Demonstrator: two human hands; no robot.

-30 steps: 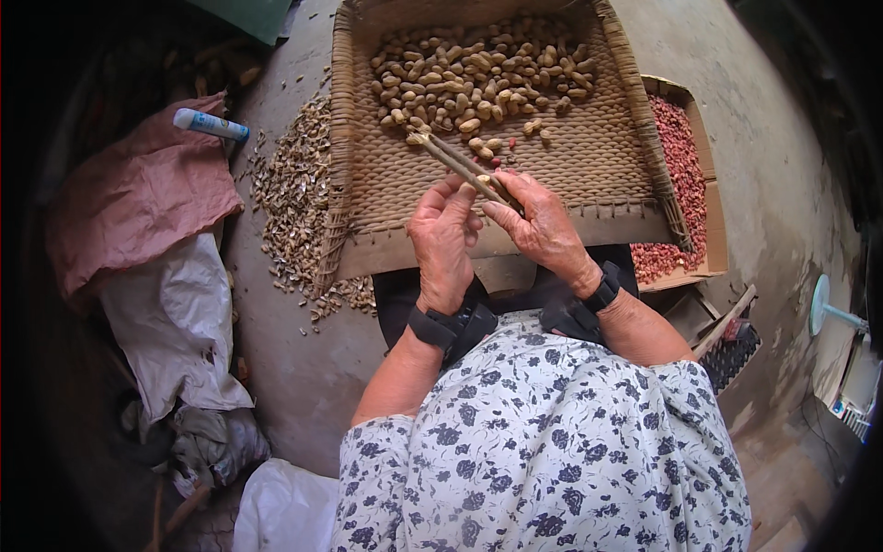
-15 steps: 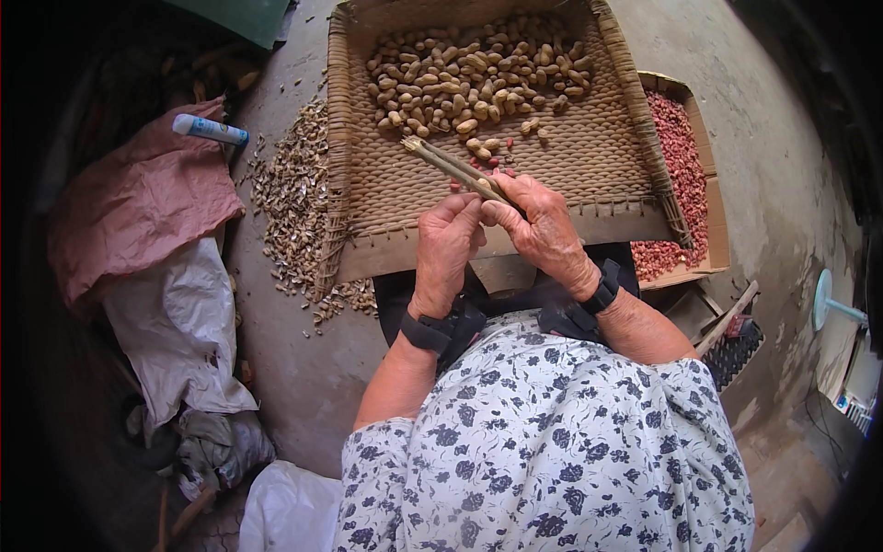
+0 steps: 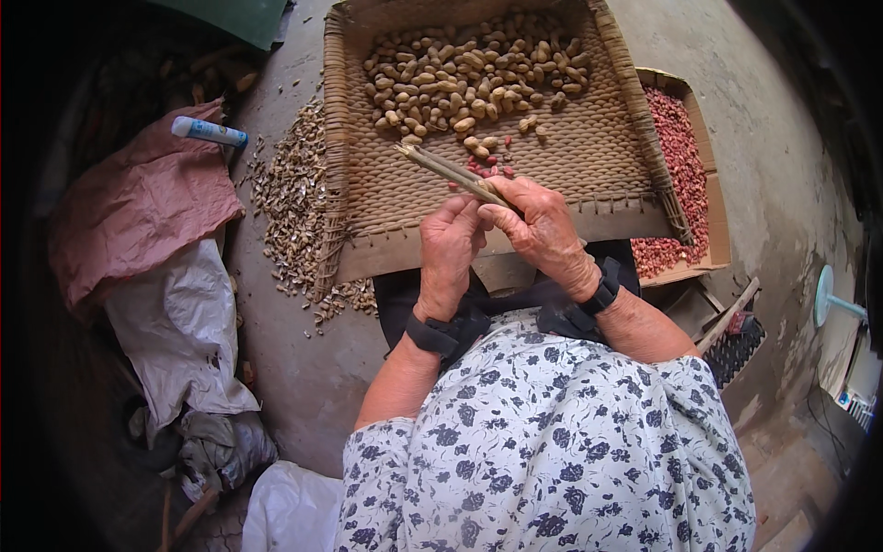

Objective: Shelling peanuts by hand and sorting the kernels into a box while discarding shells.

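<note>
My right hand (image 3: 538, 235) is closed around a pair of pale wooden sticks (image 3: 437, 166) that point up and left over the woven tray (image 3: 589, 156). My left hand (image 3: 449, 250) is pinched just beneath the sticks, beside my right fingertips; whatever it holds is hidden. Unshelled peanuts (image 3: 474, 69) cover the far part of the tray, and a few loose red kernels (image 3: 487, 161) lie below them near the sticks.
Broken shells (image 3: 290, 189) lie on the floor left of the tray. A cardboard box of red kernels (image 3: 674, 184) is at the right. Sacks (image 3: 152, 198) and a blue tube (image 3: 209, 130) lie leftward. A metal-and-wood object (image 3: 736, 340) and pale blue round object (image 3: 821, 296) are at right.
The sticks' far ends have shifted left and down and the pair looks more closed. More red kernels show beside them. My left hand has moved slightly down.
</note>
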